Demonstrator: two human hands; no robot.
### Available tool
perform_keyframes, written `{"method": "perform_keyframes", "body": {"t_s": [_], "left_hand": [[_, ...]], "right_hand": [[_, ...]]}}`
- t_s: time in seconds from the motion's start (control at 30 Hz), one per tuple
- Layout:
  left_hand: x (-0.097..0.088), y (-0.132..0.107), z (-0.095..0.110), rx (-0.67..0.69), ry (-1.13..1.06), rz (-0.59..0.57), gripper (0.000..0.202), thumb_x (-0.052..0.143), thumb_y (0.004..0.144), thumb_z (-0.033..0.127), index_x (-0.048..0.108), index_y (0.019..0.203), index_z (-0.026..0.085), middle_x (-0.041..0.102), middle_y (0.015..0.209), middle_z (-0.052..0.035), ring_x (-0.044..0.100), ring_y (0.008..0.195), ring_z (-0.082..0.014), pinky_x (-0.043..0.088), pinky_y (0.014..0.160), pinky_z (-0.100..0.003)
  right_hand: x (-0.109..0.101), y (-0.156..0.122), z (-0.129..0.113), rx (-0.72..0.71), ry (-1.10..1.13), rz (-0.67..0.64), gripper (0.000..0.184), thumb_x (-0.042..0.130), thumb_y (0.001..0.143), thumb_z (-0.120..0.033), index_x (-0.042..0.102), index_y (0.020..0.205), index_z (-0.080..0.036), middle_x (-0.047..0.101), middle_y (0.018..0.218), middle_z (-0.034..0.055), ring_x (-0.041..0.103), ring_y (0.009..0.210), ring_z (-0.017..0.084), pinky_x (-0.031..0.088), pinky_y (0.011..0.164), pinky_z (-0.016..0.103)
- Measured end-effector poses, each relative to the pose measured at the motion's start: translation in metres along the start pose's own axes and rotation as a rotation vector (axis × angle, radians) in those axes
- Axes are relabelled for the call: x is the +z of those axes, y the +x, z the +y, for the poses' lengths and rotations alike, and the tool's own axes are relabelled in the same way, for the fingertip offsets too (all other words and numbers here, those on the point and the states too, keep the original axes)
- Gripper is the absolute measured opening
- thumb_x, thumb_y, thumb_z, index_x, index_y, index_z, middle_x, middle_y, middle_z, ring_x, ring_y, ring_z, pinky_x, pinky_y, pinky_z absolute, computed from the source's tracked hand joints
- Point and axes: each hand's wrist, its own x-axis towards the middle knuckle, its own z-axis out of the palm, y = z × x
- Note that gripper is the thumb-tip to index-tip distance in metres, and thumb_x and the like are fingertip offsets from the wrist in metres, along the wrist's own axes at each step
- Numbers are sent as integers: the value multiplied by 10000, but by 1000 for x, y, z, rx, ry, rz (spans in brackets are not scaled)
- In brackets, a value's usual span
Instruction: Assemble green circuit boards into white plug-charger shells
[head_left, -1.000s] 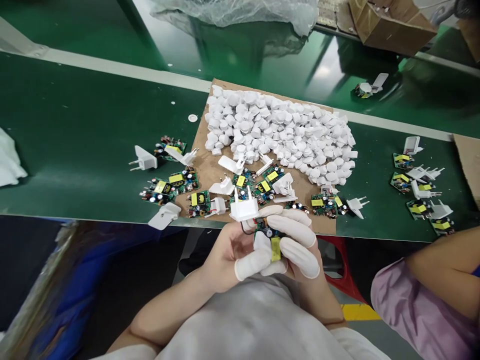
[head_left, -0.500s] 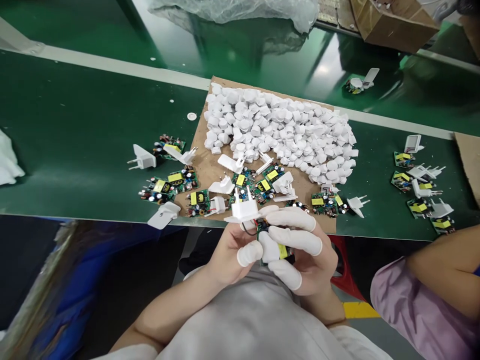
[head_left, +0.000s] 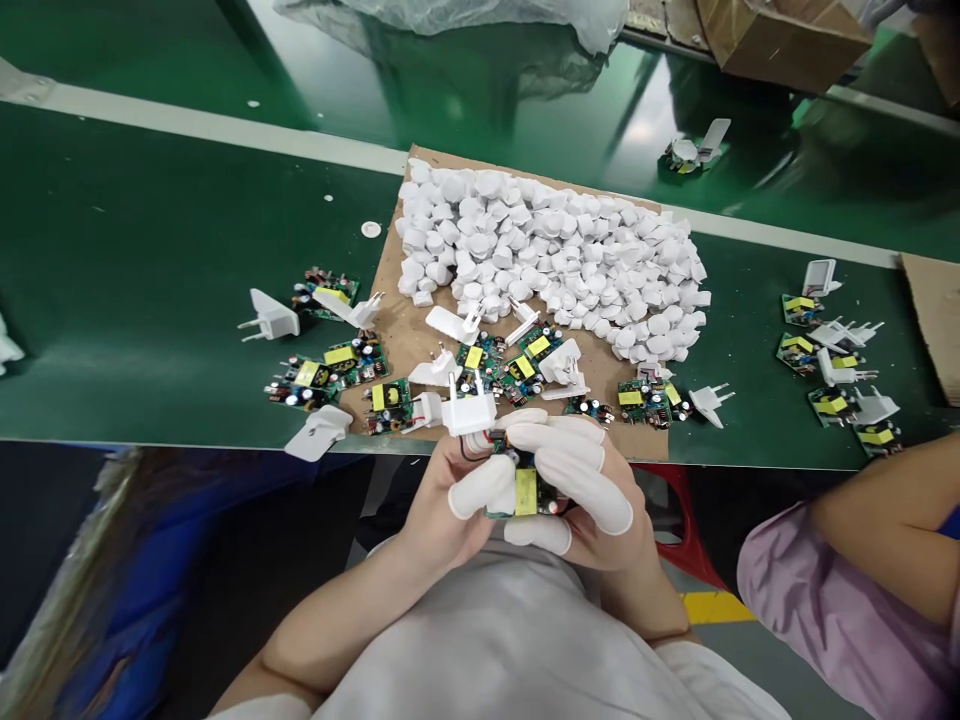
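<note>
Both hands meet just below the near edge of the green belt [head_left: 150,250]. My left hand [head_left: 442,500], with a white finger cot on the thumb, is closed on a white two-pin plug cover [head_left: 469,412]. Short wires join that cover to a small green circuit board [head_left: 525,488] with a yellow part. My right hand [head_left: 592,490], its fingers in white cots, is closed round that board. Several more boards and plug covers [head_left: 420,375] lie on the belt just beyond the hands.
A brown cardboard sheet [head_left: 397,340] carries a heap of white round caps [head_left: 555,260]. More boards with plug covers [head_left: 832,370] lie at the right. A co-worker's arm in a pink sleeve [head_left: 840,600] is at lower right. A cardboard box [head_left: 780,40] and clear plastic sheet [head_left: 465,20] sit at the back.
The board has been turned in my fingers, so its yellow part faces up again. Both hands shifted slightly left with the plug cover. The view slid a little.
</note>
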Motion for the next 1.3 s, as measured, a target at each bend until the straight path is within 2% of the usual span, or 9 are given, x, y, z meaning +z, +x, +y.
{"method": "perform_keyframes", "body": {"t_s": [0.13, 0.27, 0.37, 0.47, 0.63, 0.77, 0.97, 1.2, 1.3], "left_hand": [[-1, 2, 1, -68, -55, -61, 401, 1014, 615, 487, 761, 797, 236, 776, 734, -44, 802, 932, -318, 663, 839, -444], [-3, 1, 2, -101, -153, -244, 379, 936, 733, 552, 801, 852, 219, 809, 798, -76, 802, 999, -333, 650, 915, -475], [-4, -2, -2, -116, -193, -330, 313, 926, 787, 480, 837, 981, 250, 838, 919, -72, 802, 1042, -314, 627, 986, -477], [-4, -4, -7, -114, -192, -334, 332, 919, 808, 466, 844, 1070, 277, 839, 1071, -76, 787, 1110, -312, 602, 1037, -480], [-2, -3, -6, -106, -170, -325, 392, 917, 774, 543, 843, 1022, 248, 833, 1042, -93, 774, 1140, -333, 615, 1008, -450], [-2, -1, -3, -94, -138, -332, 441, 944, 754, 514, 829, 1073, 232, 839, 1060, -94, 772, 1173, -339, 606, 1042, -452], [-10, -2, -8, -97, -155, -351, 474, 933, 772, 491, 819, 1160, 244, 808, 1260, -114, 732, 1258, -355, 560, 1124, -525], [-3, 1, 1, -108, -170, -282, 269, 959, 759, 462, 828, 854, 247, 800, 774, -30, 807, 883, -269, 648, 920, -454], [1, 3, 4, -117, -192, -253, 250, 972, 748, 438, 828, 826, 248, 749, 655, 3, 769, 726, -217, 647, 856, -410]], "right_hand": [[2, -2, 3, 38, 39, -9, 644, 647, 1085, -372, 407, 1654, -191, 801, 1234, 158, 758, 1224, 279, 659, 985, 443], [4, -8, 1, 82, 136, 59, 709, 657, 1078, -393, 347, 1698, -242, 752, 1338, 152, 727, 1262, 291, 636, 1022, 474], [3, -12, -5, 147, 117, 43, 540, 574, 1105, -439, 512, 1613, -266, 704, 1392, 157, 705, 1249, 306, 630, 1015, 484], [2, -12, -11, 199, 63, -8, 449, 503, 1124, -449, 618, 1523, -278, 695, 1369, 156, 686, 1248, 322, 621, 1015, 496], [0, -8, -11, 121, 2, -6, 489, 449, 1147, -422, 488, 1607, -262, 699, 1323, 162, 679, 1222, 300, 634, 967, 498], [3, -7, -6, 97, -17, -36, 425, 514, 1135, -370, 555, 1541, -254, 673, 1345, 156, 643, 1287, 286, 617, 1022, 467], [6, -9, 2, 32, 110, 50, 746, 599, 1096, -356, 229, 1730, -229, 674, 1424, 179, 706, 1245, 321, 613, 1033, 519], [3, -7, 2, 66, -28, -67, 553, 367, 1157, -484, 436, 1639, -222, 651, 1295, 156, 694, 1218, 282, 633, 990, 434], [4, -7, 6, 17, -17, -38, 583, 416, 1152, -443, 366, 1672, -183, 637, 1293, 163, 676, 1236, 285, 633, 999, 435]]}}
